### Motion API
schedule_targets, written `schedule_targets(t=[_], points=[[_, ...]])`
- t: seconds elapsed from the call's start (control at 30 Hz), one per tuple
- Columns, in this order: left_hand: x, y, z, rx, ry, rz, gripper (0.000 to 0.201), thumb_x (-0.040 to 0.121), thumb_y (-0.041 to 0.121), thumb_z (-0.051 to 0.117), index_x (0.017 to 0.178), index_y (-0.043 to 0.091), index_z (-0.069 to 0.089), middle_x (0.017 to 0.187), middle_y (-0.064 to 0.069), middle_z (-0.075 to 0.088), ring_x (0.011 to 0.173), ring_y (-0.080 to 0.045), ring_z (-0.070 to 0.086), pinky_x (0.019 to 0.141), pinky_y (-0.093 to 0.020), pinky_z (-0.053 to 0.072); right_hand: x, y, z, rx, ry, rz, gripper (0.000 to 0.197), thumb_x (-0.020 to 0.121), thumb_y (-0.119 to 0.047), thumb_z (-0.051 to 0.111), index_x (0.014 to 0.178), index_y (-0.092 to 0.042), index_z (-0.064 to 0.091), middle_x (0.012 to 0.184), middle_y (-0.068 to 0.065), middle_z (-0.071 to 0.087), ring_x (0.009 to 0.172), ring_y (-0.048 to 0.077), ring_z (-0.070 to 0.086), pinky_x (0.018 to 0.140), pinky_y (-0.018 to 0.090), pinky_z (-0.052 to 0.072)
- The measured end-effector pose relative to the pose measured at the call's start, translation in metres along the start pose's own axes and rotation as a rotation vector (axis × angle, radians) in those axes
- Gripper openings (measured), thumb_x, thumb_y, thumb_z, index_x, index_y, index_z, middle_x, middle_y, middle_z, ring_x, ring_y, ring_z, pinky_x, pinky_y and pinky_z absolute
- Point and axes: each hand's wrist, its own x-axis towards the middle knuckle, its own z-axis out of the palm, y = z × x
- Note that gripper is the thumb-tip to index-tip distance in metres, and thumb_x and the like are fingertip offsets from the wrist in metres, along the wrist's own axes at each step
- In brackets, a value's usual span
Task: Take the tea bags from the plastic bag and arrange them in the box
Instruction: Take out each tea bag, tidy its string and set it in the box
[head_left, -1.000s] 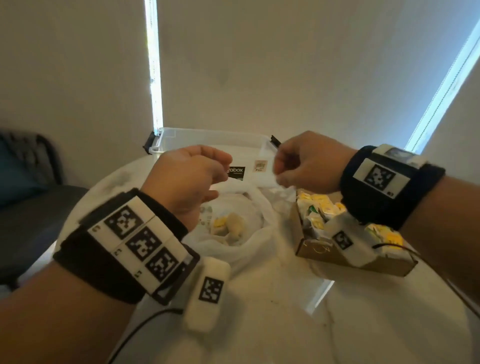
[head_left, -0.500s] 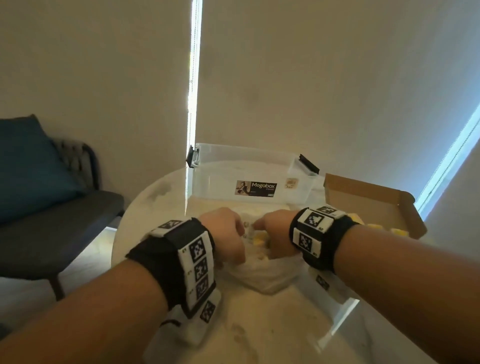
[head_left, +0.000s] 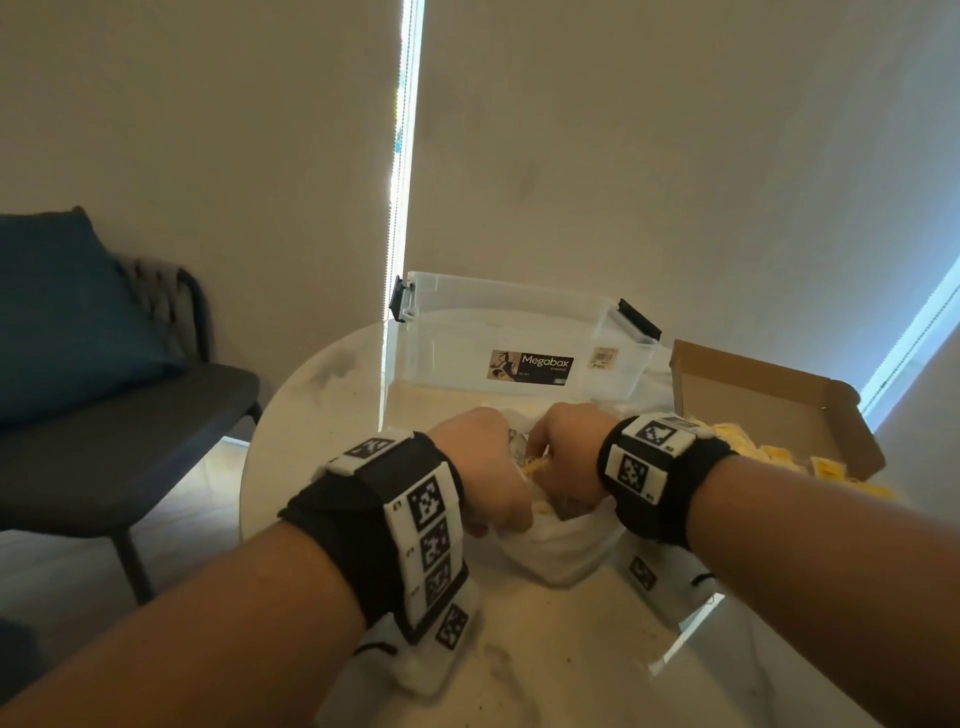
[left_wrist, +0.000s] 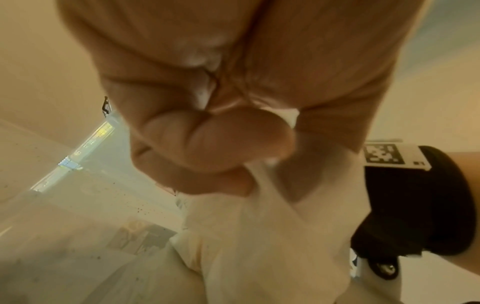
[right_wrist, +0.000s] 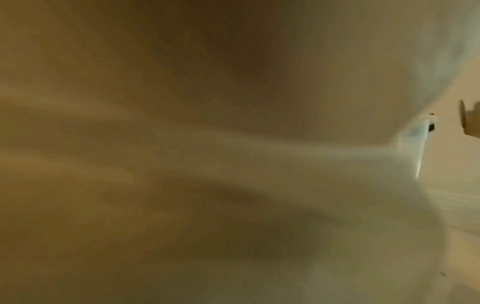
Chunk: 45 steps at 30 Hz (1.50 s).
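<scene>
Left hand (head_left: 485, 467) grips plastic bag (head_left: 561, 545) rim; right hand (head_left: 563, 457) inside, grip unclear; box (head_left: 769, 395) beside.

Right hand (head_left: 563, 457) fingers hidden inside plastic bag (head_left: 561, 545).

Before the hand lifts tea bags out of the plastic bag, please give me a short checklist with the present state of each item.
1. Left hand grips the plastic bag edge: ok.
2. Right hand is at the bag mouth: ok.
3. Right hand holds a tea bag: cannot tell.
4. Cardboard box stands open: ok.
5. Free room in the box: cannot tell.
</scene>
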Motion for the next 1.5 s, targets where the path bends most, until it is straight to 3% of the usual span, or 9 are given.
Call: schedule_targets(t=[0.37, 0.5, 0.6, 0.7, 0.83, 1.07, 1.23, 1.37, 1.5], points=[[-0.003, 0.002, -0.005, 0.050, 0.055, -0.055, 0.058, 0.076, 0.017, 0.081, 0.128, 0.016, 0.056, 0.095, 0.000, 0.055, 0.075, -0.018, 0.061, 0.062, -0.028, 0.056, -0.016, 0.032, -0.023, 0.788, 0.043, 0.082, 0.010, 0.085, -0.004, 0.078, 0.094, -0.008, 0.078, 0.085, 0.012, 0.078, 0.062, 0.013, 0.072, 0.060, 0.025, 0.061], [-0.001, 0.003, -0.009, 0.167, 0.241, 0.029, 0.081, 0.066, 0.031, 0.084, 0.137, 0.031, 0.045, 0.126, -0.001, 0.045, 0.109, -0.023, 0.053, 0.091, -0.037, 0.051, -0.034, 0.043, -0.043, 1.075, 0.046, 0.068, 0.014, 0.087, 0.004, 0.071, 0.099, -0.003, 0.075, 0.090, 0.018, 0.077, 0.060, 0.015, 0.069, 0.056, 0.024, 0.059], [-0.003, 0.019, -0.016, -0.295, 0.468, 0.254, 0.052, 0.073, 0.027, 0.077, 0.121, 0.027, 0.056, 0.126, 0.001, 0.052, 0.108, -0.017, 0.055, 0.085, -0.035, 0.050, -0.048, 0.050, -0.057, 1.237, 0.039, 0.003, 0.016, 0.088, 0.007, 0.066, 0.102, 0.001, 0.072, 0.087, 0.019, 0.074, 0.063, 0.018, 0.067, 0.057, 0.024, 0.060], [-0.008, 0.046, -0.012, -1.128, 0.250, 0.162, 0.039, 0.083, 0.037, 0.069, 0.114, 0.016, 0.060, 0.117, -0.010, 0.062, 0.104, -0.026, 0.060, 0.083, -0.041, 0.051, -0.065, 0.053, -0.070, 1.337, 0.016, -0.076, 0.014, 0.089, 0.007, 0.062, 0.098, 0.001, 0.071, 0.078, 0.016, 0.071, 0.062, 0.019, 0.065, 0.055, 0.024, 0.059], [-0.004, 0.071, 0.012, -1.618, -0.299, 0.156, 0.055, 0.089, 0.046, 0.058, 0.122, 0.003, 0.065, 0.099, -0.016, 0.067, 0.079, -0.027, 0.060, 0.069, -0.034, 0.048, -0.083, 0.052, -0.079, 1.178, -0.003, -0.076, 0.016, 0.088, 0.005, 0.067, 0.102, 0.003, 0.072, 0.087, 0.022, 0.074, 0.067, 0.023, 0.068, 0.061, 0.028, 0.062], [0.013, 0.087, 0.059, -1.906, -0.345, 0.039, 0.042, 0.097, 0.018, 0.038, 0.129, -0.005, 0.052, 0.121, -0.035, 0.062, 0.112, -0.046, 0.062, 0.101, -0.058, 0.046, -0.102, 0.087, -0.071, 0.833, 0.174, 0.023, 0.021, 0.081, 0.001, 0.079, 0.099, -0.007, 0.072, 0.088, 0.010, 0.077, 0.073, 0.020, 0.076, 0.061, 0.025, 0.061], [0.016, 0.105, 0.079, -1.865, -0.362, 0.006, 0.026, 0.090, 0.014, 0.050, 0.107, -0.004, 0.059, 0.088, -0.027, 0.069, 0.091, -0.040, 0.067, 0.087, -0.053, 0.054, -0.112, 0.124, -0.065, 0.920, 0.246, 0.034, 0.022, 0.085, 0.009, 0.071, 0.101, -0.006, 0.071, 0.087, 0.007, 0.077, 0.073, 0.019, 0.075, 0.061, 0.027, 0.061], [0.023, 0.117, 0.095, -1.662, -0.445, 0.070, 0.040, 0.074, 0.002, 0.067, 0.114, -0.001, 0.066, 0.107, -0.021, 0.065, 0.090, -0.027, 0.065, 0.078, -0.034, 0.061, -0.120, 0.147, -0.062, 0.900, 0.249, 0.005, 0.026, 0.086, 0.010, 0.069, 0.102, -0.010, 0.072, 0.087, 0.003, 0.078, 0.076, 0.018, 0.072, 0.072, 0.035, 0.060], [0.028, 0.132, 0.110, -1.632, -0.333, 0.051, 0.036, 0.090, -0.012, 0.053, 0.122, 0.004, 0.057, 0.105, -0.019, 0.061, 0.082, -0.021, 0.063, 0.063, -0.028, 0.061, -0.125, 0.160, -0.059, 1.094, 0.295, 0.030, 0.027, 0.091, 0.009, 0.062, 0.108, -0.010, 0.070, 0.104, 0.010, 0.075, 0.072, 0.022, 0.070, 0.064, 0.034, 0.059]])
